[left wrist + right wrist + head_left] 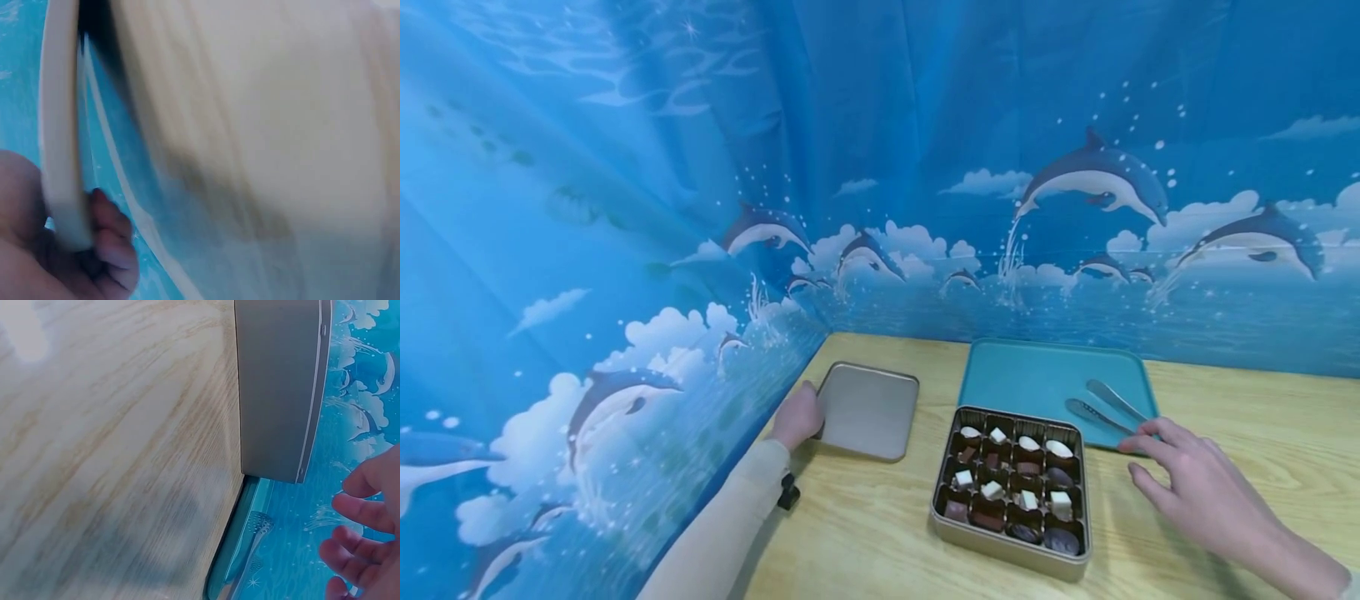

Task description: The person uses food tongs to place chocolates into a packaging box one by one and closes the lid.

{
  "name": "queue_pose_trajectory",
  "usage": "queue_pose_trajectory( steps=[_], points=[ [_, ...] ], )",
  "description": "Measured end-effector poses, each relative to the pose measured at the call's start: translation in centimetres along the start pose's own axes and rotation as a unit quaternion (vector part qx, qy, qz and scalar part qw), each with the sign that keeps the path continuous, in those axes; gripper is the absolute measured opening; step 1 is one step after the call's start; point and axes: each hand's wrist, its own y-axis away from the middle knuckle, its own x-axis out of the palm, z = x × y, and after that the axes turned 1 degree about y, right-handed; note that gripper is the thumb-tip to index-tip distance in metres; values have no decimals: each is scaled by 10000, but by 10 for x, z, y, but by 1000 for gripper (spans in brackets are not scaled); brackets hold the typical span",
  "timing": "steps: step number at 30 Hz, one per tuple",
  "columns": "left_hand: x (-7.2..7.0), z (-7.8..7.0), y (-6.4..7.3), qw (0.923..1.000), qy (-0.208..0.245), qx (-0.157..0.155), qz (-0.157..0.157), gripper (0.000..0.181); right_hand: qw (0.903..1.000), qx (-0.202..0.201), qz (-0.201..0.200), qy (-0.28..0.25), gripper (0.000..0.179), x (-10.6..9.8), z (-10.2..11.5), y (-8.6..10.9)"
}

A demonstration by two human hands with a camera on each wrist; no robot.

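My left hand (pixel 797 417) grips the left edge of a square metal tin lid (pixel 868 412), inner side up. In the left wrist view, thumb and fingers close round the rim of the lid (pixel 62 125). Metal tongs (pixel 1097 412) lie on a teal tray (pixel 1022 375), handles toward my right hand (pixel 1202 475). That hand hovers near the tray's front right corner, fingers loosely bent and holding nothing in the right wrist view. Between my hands stands a square tin (pixel 1007 552) of assorted chocolates (pixel 988 520), divided into small compartments.
A pale wood-grain table (pixel 857 533) carries everything. Blue dolphin-print curtains (pixel 880 167) close off its back and left sides. The tin stands right at the tray's front edge. A small black object (pixel 788 492) sits by my left wrist.
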Motion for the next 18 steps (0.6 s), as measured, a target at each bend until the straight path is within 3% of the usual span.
queue_pose_trajectory(
  steps=[4, 10, 18],
  points=[
    [-5, -8, -2, 9967, 753, -174, -242, 25, 9997, 183, 191, 14, 22, -1, 1, -1],
    [-15, -20, -2, 9904, 1289, -193, -469, 26, 9994, 237, 204, -134, 21, -4, 3, -3],
    [-35, -52, 11, 9813, 1726, 618, -584, 33, 9972, 413, 157, -596, 19, -10, 16, -10]
  ],
)
